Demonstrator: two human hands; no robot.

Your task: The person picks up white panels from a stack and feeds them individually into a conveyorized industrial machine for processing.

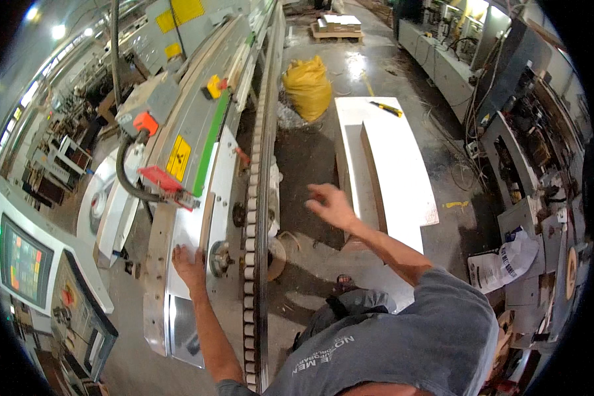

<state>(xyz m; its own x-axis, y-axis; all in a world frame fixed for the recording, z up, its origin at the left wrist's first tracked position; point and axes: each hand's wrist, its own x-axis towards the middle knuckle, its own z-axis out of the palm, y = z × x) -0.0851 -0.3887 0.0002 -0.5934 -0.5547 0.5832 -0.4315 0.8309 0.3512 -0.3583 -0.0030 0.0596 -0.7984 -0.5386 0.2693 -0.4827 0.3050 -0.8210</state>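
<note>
Placement looks to be the step in hand, as I judge it from my distant seat: a white panel (193, 231) lies along the bed of a long grey machine (198, 122), left of centre in the frame, and my left hand (189, 265) rests on its lower part. Those fingers are slightly spread over the surface; from overhead I cannot tell whether any of them pinch the panel's edge. My right hand (331, 206) hangs in the air near the middle of the frame, fingers loosely bent, with nothing visible between them. Between my two hands runs a roller track (250, 244). Right of centre I have a low pile of white boards (402, 178), a yellow-and-black cutter (387, 109) lying at its far end, and my right forearm crosses in front of its near part. A yellow sack (308, 89) stands beyond, at upper centre. I judge that the next move calls for light, even pressure from the left hand, so the panel sits flat and in line with the bed, and for the right hand to reach over the track and share the guiding. My worry would be fingers straying toward the red guard (158, 177), or the panel slewing under one-handed contact.
</note>
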